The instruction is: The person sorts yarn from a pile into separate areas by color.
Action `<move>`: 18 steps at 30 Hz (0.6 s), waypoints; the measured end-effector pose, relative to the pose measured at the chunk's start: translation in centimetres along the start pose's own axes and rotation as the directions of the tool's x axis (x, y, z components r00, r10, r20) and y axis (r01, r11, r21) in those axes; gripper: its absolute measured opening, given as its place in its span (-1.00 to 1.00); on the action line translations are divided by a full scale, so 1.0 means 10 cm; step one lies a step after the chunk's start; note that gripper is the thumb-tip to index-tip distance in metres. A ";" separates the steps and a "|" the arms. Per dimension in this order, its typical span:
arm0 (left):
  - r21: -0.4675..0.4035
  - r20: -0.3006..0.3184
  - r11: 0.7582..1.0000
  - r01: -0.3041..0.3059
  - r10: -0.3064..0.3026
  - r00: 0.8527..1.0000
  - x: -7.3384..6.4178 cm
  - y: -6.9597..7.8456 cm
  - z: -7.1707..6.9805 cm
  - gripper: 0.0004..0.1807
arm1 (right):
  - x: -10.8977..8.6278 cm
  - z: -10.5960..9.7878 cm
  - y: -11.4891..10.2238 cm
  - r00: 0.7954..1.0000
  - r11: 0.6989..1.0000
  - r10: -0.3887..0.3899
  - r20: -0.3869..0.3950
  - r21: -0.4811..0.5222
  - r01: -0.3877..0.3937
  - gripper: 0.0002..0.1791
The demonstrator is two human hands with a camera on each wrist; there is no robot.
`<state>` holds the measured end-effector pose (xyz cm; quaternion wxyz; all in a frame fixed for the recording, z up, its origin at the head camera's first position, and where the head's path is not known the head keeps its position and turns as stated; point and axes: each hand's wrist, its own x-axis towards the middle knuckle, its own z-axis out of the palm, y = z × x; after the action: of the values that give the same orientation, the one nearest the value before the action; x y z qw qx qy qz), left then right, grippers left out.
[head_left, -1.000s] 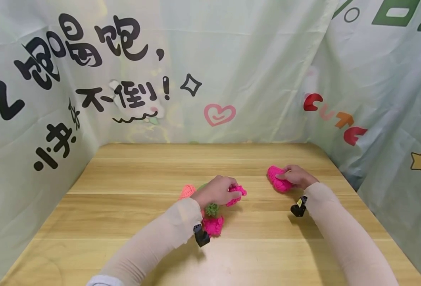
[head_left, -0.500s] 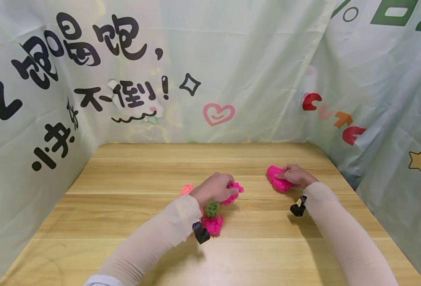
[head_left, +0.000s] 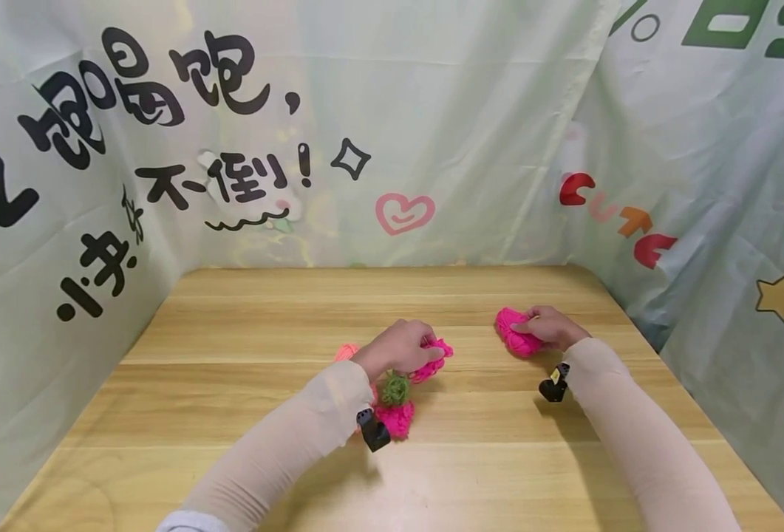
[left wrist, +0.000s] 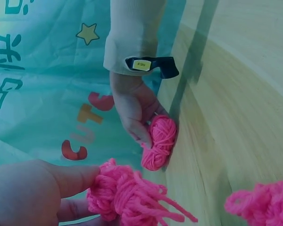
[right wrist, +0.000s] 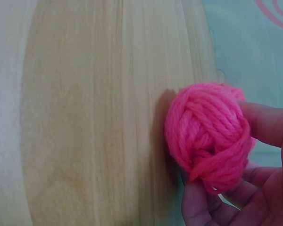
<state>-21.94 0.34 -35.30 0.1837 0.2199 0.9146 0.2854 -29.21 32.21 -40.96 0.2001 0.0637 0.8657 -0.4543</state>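
In the head view my left hand (head_left: 401, 347) pinches a bright pink crocheted piece (head_left: 440, 358) between thumb and fingers. Loose yarn strands (left wrist: 165, 202) hang off that piece in the left wrist view. To the right, my right hand (head_left: 551, 329) grips a wound ball of pink yarn (head_left: 516, 336), thumb on one side and fingers on the other, close to the tabletop. Below my left hand lie a green yarn piece (head_left: 395, 389) and a second pink crocheted piece (head_left: 397, 420). An orange yarn ball (head_left: 346, 352) is partly hidden behind the left wrist.
The wooden table (head_left: 245, 318) runs back to a printed cloth backdrop (head_left: 485, 148), which also hangs along both sides. Each wrist carries a small black camera (head_left: 373, 430). My left forearm (head_left: 292, 451) covers part of the yarn group.
My left hand shifts slightly left and away with the pink crocheted piece, then stays nearly still. My right hand keeps its hold on the yarn ball. The head view turns slightly.
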 end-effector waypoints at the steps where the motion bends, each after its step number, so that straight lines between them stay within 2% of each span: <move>1: -0.023 0.001 1.000 0.007 -0.007 1.000 0.00 0.00 0.00 -0.70 | 0.00 0.00 0.00 1.000 1.000 -0.001 0.002 0.003 0.001 -0.56; 5: -0.104 0.003 0.994 0.022 -0.022 1.000 0.02 0.00 0.00 -0.69 | -0.01 0.00 -0.01 1.000 1.000 0.003 0.005 0.012 -0.003 -0.61; 13: -0.208 -0.044 0.978 0.024 -0.034 0.998 0.08 -0.01 0.00 -0.69 | -0.03 -0.01 -0.03 1.000 0.999 0.010 0.001 -0.032 -0.010 -0.65; 18: -0.282 -0.054 0.959 0.018 -0.035 0.998 0.13 0.01 0.02 -0.68 | -0.02 -0.03 0.00 1.000 1.000 0.001 0.020 0.002 -0.001 -0.67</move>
<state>-22.90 1.13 -35.68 0.1900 0.1709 0.8726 0.4163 -29.14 32.45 -40.70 0.2090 0.0598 0.8631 -0.4559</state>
